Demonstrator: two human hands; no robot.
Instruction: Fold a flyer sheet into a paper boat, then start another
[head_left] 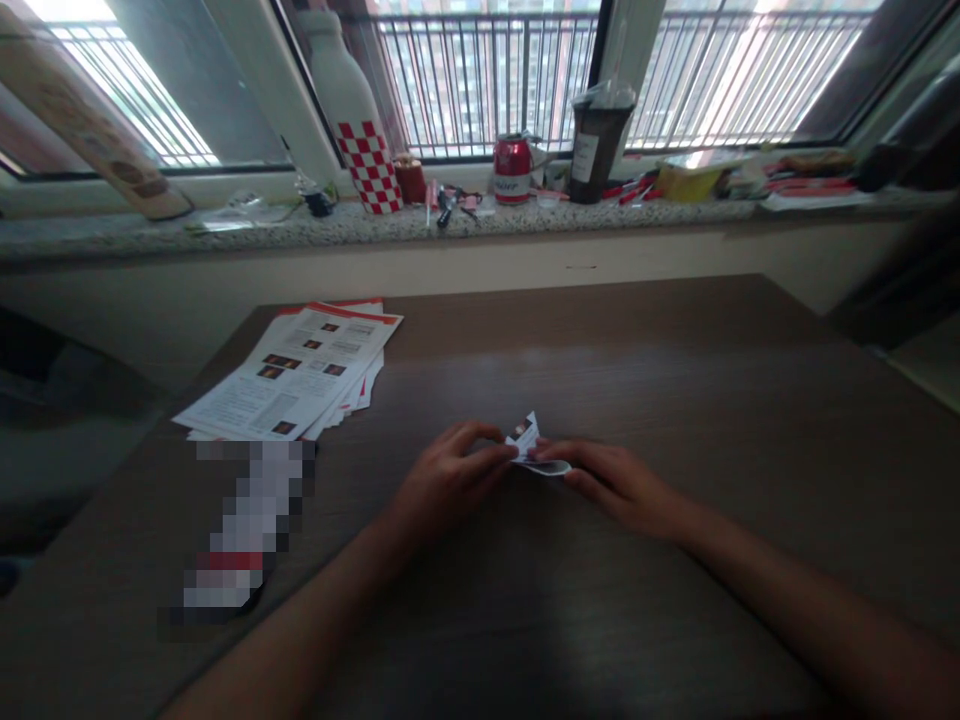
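Head view showed the left hand (442,485) and right hand (611,480) pinched together on a folded paper (527,446), seemingly light, flimsy, best held by its edges.

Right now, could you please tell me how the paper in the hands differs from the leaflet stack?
The folded paper is small and creased, one corner raised; the leaflet stack is larger and lies flat. The folded paper is pinched between the left hand and right hand; the leaflet stack lies untouched. Both are white printed paper.
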